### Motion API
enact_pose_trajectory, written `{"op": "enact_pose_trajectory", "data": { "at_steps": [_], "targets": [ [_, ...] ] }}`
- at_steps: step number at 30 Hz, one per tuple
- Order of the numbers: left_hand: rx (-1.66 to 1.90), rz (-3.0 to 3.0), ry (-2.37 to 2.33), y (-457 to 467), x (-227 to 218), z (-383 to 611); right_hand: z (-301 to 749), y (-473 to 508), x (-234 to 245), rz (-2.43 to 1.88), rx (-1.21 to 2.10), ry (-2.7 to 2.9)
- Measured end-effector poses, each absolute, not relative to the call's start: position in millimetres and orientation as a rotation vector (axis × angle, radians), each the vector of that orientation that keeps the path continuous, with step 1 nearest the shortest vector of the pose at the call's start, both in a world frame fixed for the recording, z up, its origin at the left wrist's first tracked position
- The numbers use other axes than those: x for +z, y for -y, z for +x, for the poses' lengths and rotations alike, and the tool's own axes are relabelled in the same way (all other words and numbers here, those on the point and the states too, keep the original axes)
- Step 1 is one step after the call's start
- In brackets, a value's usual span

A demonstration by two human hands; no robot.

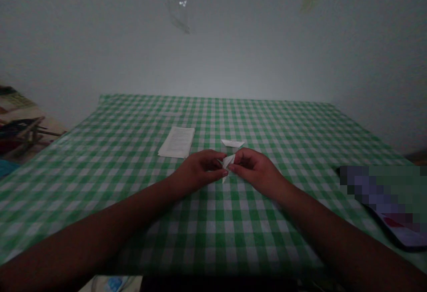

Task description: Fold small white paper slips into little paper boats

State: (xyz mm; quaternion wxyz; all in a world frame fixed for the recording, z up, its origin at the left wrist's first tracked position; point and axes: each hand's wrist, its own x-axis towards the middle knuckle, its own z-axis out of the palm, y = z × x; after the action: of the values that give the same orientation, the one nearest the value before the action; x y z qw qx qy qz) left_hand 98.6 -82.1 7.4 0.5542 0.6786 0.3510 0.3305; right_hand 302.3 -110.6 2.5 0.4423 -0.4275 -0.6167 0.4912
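Note:
Between my two hands is a small folded piece of white paper [228, 162], held just above the checked cloth. My left hand [203, 166] pinches its left side with thumb and fingers. From the right, my right hand [255, 167] grips the other side, thumb in front and fingers behind. A narrow pointed tip of the paper hangs below the fingers. Just beyond my hands lies a flat folded paper piece [233, 143] with slanted ends and printed lines. Left of it, behind my left hand, rests a stack of printed sheets [177, 142].
A green and white checked tablecloth [213, 229] covers the table, which meets a pale wall [213, 51] at the back. At the right edge lies a phone-like device [400, 234], its screen partly pixelated. Clear plastic [178, 5] clings to the wall.

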Motion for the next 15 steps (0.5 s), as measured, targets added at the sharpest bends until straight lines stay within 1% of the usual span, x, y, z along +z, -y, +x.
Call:
{"op": "enact_pose_trajectory", "data": {
  "at_steps": [7,12,15],
  "targets": [
    [0.917,1.837,-0.744,88.0,6.1,103.2,296.3,111.9,-6.8,-1.148,1.015,1.598],
    [0.950,2.055,-0.710,95.0,5.8,107.0,290.4,115.9,-6.9,-1.200,0.926,1.564],
    [0.939,2.016,-0.748,95.1,5.5,107.9,289.8,116.0,-5.6,-1.247,0.867,1.564]
  ]
}}
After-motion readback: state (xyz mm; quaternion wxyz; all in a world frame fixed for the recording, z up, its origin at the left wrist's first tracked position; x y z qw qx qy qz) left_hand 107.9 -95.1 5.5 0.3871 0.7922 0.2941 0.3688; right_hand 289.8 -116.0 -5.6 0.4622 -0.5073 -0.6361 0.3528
